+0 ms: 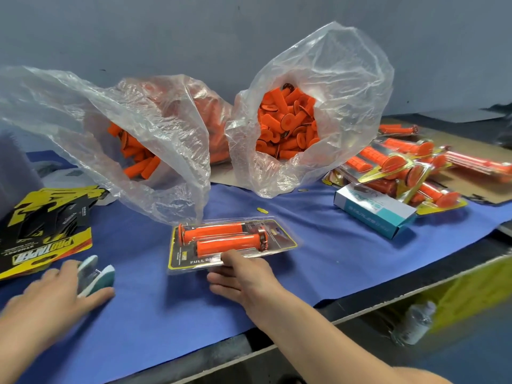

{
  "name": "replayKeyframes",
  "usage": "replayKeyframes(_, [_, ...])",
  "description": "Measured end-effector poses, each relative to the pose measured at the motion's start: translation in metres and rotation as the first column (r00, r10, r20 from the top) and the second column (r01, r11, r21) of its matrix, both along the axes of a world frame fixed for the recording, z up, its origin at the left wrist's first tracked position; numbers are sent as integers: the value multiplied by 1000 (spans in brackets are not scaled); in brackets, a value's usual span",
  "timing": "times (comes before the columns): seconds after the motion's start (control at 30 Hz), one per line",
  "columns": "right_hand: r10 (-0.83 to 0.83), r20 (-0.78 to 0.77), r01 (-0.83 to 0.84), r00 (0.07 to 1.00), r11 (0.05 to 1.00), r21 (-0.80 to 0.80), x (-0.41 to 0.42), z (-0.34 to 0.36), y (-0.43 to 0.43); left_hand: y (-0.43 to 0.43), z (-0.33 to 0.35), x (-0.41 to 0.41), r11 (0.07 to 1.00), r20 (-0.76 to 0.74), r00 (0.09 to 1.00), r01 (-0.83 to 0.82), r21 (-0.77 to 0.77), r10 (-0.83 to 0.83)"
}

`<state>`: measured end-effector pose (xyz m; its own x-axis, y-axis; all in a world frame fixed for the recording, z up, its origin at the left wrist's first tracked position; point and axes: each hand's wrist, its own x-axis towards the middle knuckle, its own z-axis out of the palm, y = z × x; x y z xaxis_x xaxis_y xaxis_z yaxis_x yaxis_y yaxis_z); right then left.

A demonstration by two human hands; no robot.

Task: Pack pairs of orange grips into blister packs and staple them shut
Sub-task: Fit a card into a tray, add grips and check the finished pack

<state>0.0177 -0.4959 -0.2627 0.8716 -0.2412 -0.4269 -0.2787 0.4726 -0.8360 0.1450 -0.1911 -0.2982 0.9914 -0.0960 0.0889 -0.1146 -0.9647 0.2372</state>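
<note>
Bare left hand, bare right hand, bare forearms

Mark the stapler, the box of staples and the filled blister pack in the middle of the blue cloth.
stapler (pixel 90 268), head view, on its pale upper arm.
box of staples (pixel 372 203), head view, on its white top face.
blister pack (pixel 232 243), head view, on the middle of its clear front.
</note>
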Motion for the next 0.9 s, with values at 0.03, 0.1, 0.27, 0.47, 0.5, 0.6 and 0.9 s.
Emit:
replayKeyframes(0.03, [-20,10,21,1000,999,-28,-2,2,0,-11,2,-1,999,59,997,39,-8,-39])
replayKeyframes(0.1, [-70,49,75,996,992,-100,-5,6,-2,-39,15,-13,975,224,949,215,49,-220])
replayKeyframes(0.27, [-180,177,225,968,931,-286,-20,22,-10,-123,44,-76,677,396,616,736,18,-681])
replayKeyframes(0.47, [-303,360,461,882,709,-533,-48,56,-38,-192,79,-123,621,668,496,781,-65,-555])
replayKeyframes(0.5, [-317,421,515,850,672,-533,-56,62,-44,-202,83,-125,616,673,521,778,-123,-525])
replayKeyframes(0.6, [-335,592,631,733,659,-409,-77,78,-61,-249,95,-129,492,640,638,759,-427,-429])
replayKeyframes(0.9, [-916,213,938,341,346,-14,-61,53,-188,-486,130,-129,-25,-117,742,-177,-984,-660])
